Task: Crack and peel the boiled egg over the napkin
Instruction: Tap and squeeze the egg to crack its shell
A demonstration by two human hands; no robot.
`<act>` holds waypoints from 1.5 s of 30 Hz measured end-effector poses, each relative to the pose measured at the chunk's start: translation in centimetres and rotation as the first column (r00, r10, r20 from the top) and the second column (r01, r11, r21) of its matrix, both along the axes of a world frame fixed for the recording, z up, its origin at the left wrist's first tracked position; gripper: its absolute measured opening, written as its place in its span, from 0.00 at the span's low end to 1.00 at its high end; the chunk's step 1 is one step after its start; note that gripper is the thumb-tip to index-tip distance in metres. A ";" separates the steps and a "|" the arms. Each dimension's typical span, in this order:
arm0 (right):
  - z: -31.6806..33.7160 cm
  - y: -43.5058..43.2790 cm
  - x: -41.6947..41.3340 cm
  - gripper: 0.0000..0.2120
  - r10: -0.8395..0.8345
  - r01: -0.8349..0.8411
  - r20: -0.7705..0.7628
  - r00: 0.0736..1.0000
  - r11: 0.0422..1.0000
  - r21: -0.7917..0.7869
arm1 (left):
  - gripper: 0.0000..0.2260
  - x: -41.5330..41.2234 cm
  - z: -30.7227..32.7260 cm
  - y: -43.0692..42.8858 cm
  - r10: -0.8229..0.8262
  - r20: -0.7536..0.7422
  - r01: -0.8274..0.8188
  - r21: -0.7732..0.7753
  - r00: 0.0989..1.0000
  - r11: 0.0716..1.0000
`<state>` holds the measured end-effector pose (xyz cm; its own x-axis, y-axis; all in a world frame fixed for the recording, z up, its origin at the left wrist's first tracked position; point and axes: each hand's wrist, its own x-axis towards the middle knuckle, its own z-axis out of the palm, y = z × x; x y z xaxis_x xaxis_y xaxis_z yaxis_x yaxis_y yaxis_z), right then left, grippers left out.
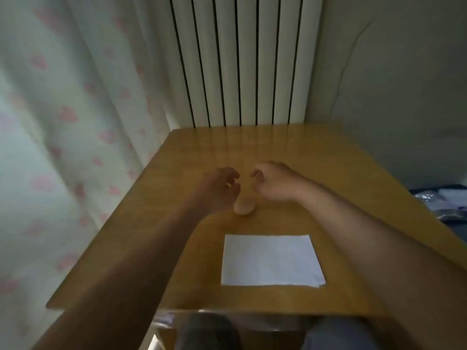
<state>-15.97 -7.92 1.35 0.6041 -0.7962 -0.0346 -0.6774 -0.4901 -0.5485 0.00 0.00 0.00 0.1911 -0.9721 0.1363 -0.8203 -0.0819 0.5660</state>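
The egg (243, 206) lies on the wooden worktop (328, 173) just beyond the white napkin (271, 260), not over it. It is pale tan and smooth, and blur hides any cracks. The left hand (218, 192) and right hand (274, 184) flank it, slightly apart, with fingers loosely curled and gripping nothing. I cannot tell whether the left hand touches the egg.
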 end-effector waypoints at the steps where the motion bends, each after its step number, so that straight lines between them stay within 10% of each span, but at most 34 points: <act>1: -0.5 0.6 0.2 0.23 0.014 -0.014 -0.025 1.000 1.000 0.021 | 0.15 -0.1 -0.6 0.3 -0.003 0.033 0.001 0.043 0.999 0.999; 12: -4.4 0.7 0.7 0.19 0.161 -0.161 -0.085 0.983 0.987 0.000 | 0.16 -0.2 -5.0 -0.4 -0.073 0.040 0.069 0.099 0.996 0.993; 38: -8.9 -4.7 -2.8 0.25 0.047 0.020 0.232 0.972 0.959 -0.281 | 0.16 -0.2 -8.8 -6.4 -0.149 -0.564 0.048 -0.190 0.812 0.981; 45: -9.1 -5.0 -2.8 0.25 0.062 -0.027 0.099 0.993 0.946 -0.324 | 0.12 -0.4 -8.7 -6.4 -0.157 -0.567 0.047 -0.204 0.808 0.978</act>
